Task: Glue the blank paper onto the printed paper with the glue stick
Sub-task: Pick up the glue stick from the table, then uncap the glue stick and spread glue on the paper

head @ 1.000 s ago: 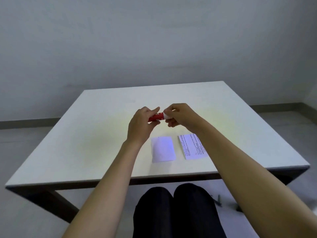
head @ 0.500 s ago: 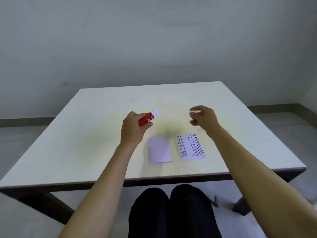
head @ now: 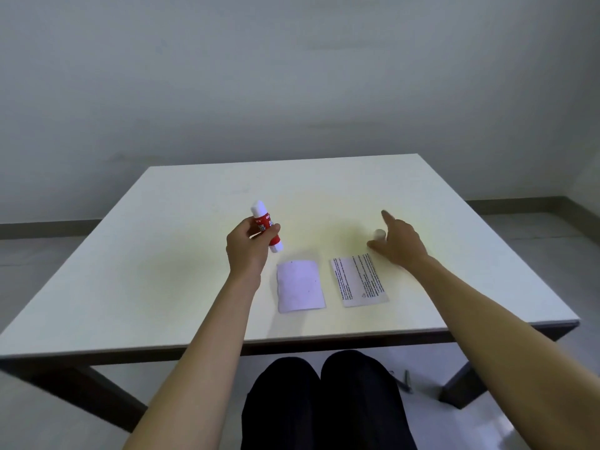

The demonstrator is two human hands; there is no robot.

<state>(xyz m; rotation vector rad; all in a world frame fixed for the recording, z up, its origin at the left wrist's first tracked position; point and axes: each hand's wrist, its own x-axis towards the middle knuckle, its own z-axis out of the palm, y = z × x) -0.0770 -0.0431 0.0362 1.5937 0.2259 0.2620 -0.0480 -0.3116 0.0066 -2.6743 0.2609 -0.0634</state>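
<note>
My left hand (head: 246, 251) grips a red glue stick (head: 263, 225) above the white table (head: 162, 254). The stick is uncapped and tilted, its white glue end up and away from me. Just right of that hand lies the blank paper (head: 300, 285), flat on the table. The printed paper (head: 358, 280) lies beside it, a small gap between them. My right hand (head: 401, 245) hovers low behind the printed paper with fingers spread. The white cap (head: 379, 234) stands on the table between its thumb and forefinger.
The table's front edge (head: 292, 341) runs just below the two papers. My legs in black (head: 324, 401) are under it. A plain grey wall stands behind the table, with grey floor on both sides.
My hands pulled the cap off the glue stick and moved apart. The left hand turned the stick's glue end upward; the right hand carried the cap rightward and down to the table.
</note>
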